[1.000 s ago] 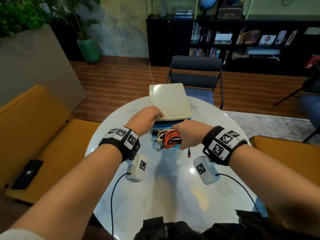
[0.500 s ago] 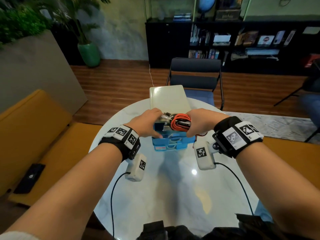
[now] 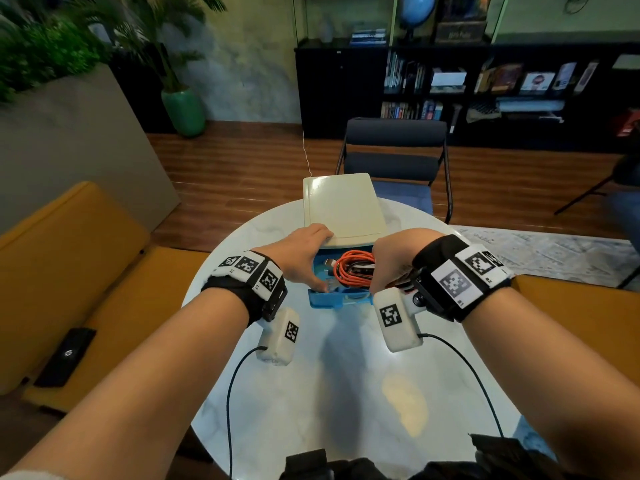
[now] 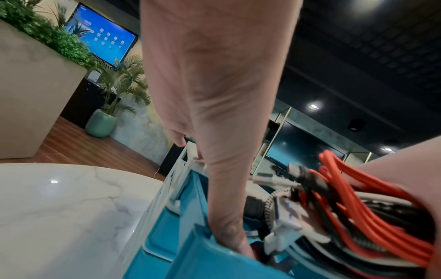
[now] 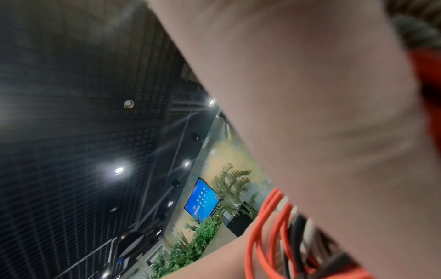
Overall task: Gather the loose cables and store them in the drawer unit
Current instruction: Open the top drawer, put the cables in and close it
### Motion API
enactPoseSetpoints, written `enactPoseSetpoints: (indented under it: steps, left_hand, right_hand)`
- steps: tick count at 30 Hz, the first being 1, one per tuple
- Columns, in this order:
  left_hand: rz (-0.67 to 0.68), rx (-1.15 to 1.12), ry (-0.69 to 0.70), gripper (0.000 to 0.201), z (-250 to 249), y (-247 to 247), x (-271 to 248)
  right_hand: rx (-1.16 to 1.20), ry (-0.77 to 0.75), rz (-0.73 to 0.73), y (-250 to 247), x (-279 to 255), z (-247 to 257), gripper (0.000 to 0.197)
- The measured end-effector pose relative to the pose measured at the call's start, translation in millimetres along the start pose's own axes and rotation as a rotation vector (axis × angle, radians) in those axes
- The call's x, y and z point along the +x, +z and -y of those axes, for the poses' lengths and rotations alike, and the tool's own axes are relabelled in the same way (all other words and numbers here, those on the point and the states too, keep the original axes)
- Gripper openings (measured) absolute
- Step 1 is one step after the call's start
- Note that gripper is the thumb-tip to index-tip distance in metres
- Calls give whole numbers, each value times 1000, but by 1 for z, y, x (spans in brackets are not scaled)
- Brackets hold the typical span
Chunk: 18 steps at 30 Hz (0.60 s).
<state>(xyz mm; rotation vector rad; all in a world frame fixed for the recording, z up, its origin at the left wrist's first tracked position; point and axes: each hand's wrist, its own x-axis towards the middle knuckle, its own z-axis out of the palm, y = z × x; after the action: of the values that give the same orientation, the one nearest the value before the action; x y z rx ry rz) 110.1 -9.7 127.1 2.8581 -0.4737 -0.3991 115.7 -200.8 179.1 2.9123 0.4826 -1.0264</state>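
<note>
A cream drawer unit (image 3: 343, 209) stands on the round marble table (image 3: 346, 393), with its blue drawer (image 3: 325, 301) pulled out toward me. My right hand (image 3: 394, 258) grips a coiled bundle of orange, black and white cables (image 3: 353, 268) and holds it in the open drawer. The left wrist view shows the cable bundle (image 4: 358, 207) lying over the drawer (image 4: 207, 264). My left hand (image 3: 304, 261) has its fingers over the unit's top front edge and its thumb (image 4: 226, 217) hooked inside the drawer's front wall. The right wrist view shows only the cables (image 5: 269, 236) beside my palm.
A dark chair (image 3: 394, 154) stands just behind the table. A yellow bench (image 3: 69, 271) on the left carries a black flat device (image 3: 65, 355). More yellow seating is at the right. Black wrist-camera leads hang over the near part of the table.
My right hand carried the cable bundle up from the drawer's front and then down into the open drawer. My left thumb dropped from the unit's top to the drawer's front wall.
</note>
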Motion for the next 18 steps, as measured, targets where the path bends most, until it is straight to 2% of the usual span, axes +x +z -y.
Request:
enactPoseSetpoints:
  steps: [6,10,13,15,18]
  left_hand:
    - [22,1,-2,106,-2,0,-3]
    - [36,-28,3,111,0,1,-3]
    - [49,-66,34,112,5,4,-2]
    - [62,-80,32,104,6,3,-4]
    - [54,-110,28,74,6,2,-5]
  right_hand:
    - [38,89,101,-7,2,10,34]
    - [84,133,35,-10,4,14,32]
    - [111,128,47,-4,8,25,31]
    - [89,96,12,1,10,32,35]
    - [80,82,-88,7,10,35,37]
